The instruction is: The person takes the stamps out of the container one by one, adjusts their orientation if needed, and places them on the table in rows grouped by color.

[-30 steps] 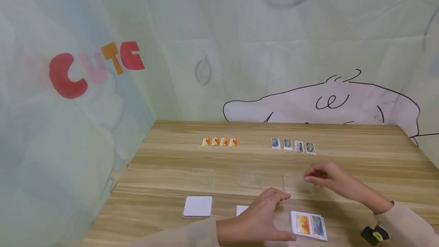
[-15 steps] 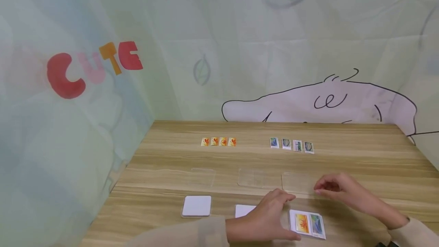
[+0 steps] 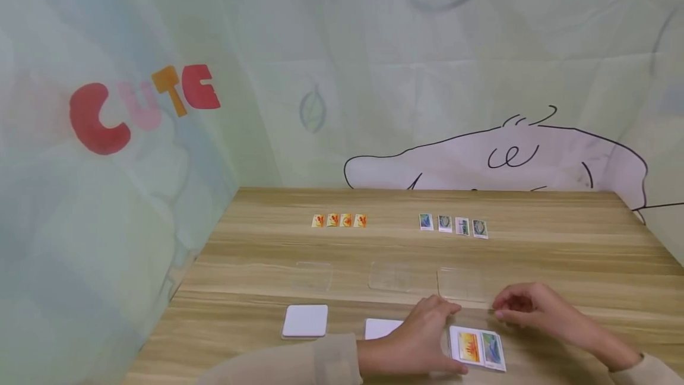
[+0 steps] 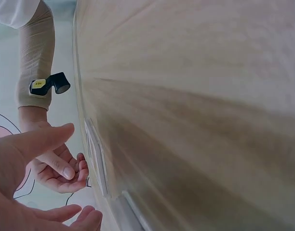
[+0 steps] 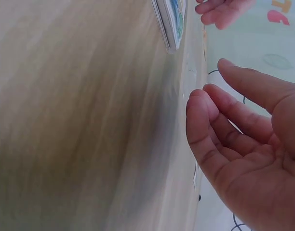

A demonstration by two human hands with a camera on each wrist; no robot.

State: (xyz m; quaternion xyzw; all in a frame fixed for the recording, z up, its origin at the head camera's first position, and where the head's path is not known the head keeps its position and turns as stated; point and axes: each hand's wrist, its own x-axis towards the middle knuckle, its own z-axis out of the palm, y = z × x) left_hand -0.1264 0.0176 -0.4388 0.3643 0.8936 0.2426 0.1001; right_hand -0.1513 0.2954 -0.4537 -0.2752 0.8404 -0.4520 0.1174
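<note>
- Head: white card [image 3: 455,344] lies flat on the table [image 3: 230,314], bearing orange stamp [image 3: 469,347] and blue-green stamp [image 3: 492,348]. Left hand [image 3: 414,337] relaxed beside it; contact can't be told. Right hand [image 3: 542,312] loosely curled, holding nothing. Step, as judged: arranging stamps on card.
- Left wrist: thumb and fingers apart, nothing gripped.
- Right wrist: thumb clear of fingers; next move would call for a light pinch.

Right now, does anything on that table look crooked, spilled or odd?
Slightly: at the far side of the table, the row of four greenish stamps slants nearer at its right end; the four orange stamps look level. I see no spill or damage.
</note>
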